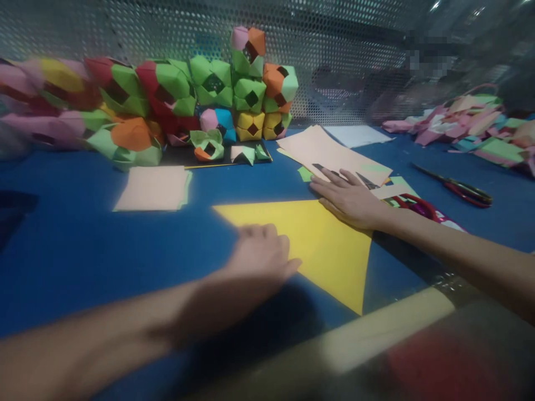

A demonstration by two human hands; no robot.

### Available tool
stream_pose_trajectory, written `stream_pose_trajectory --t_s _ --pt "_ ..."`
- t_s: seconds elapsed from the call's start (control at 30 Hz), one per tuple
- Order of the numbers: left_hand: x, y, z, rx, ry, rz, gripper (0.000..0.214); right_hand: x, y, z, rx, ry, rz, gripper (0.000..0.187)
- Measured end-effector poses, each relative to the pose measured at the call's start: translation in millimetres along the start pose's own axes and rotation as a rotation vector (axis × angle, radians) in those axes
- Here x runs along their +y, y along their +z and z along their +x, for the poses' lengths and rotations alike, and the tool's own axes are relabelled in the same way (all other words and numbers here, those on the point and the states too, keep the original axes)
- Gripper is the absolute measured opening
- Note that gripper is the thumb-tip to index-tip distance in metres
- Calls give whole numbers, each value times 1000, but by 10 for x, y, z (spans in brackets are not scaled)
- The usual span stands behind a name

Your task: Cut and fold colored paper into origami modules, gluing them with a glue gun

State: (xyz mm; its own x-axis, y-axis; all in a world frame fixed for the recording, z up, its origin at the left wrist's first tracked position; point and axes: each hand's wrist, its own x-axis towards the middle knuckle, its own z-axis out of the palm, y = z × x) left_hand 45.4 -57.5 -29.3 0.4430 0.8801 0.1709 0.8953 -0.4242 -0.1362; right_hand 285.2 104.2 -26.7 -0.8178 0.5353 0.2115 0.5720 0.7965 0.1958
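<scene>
A sheet of yellow paper (334, 245), folded into a triangle, lies on the blue tabletop. My left hand (261, 250) is on its lower left slanting edge, fingers curled and pressed together, thumb reaching over the paper; slight blur softens it. My right hand (349, 197) rests flat, fingers spread, across the triangle's upper edge and the stacked pale pink paper (321, 147) behind. Beside my right wrist are scissors with red handles (413, 203), partly hidden under paper pieces and the arm.
Folded paper cubes (211, 81) in several colours are piled along the perforated metal panel (167, 28). Square paper sheets (152, 188) are stacked at left. On the right lie a dark-handled pointed tool (466, 192) and a heap of paper scraps (463, 120).
</scene>
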Motion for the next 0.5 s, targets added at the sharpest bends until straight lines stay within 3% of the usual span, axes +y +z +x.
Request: stream_pose_trajectory --t_s 0.1,0.2,0.37,0.5 --pt "7 0 6 -14 -8 0 36 19 -51 -31 23 -12 -27 46" --pt "21 14 12 -15 -15 11 37 -119 -129 6 47 -84 45 46" --pt "55 24 26 30 21 60 37 -482 -140 202 -123 -350 267 49" --pt "82 5 43 41 -6 77 38 -623 -49 492 -173 -446 358 51"
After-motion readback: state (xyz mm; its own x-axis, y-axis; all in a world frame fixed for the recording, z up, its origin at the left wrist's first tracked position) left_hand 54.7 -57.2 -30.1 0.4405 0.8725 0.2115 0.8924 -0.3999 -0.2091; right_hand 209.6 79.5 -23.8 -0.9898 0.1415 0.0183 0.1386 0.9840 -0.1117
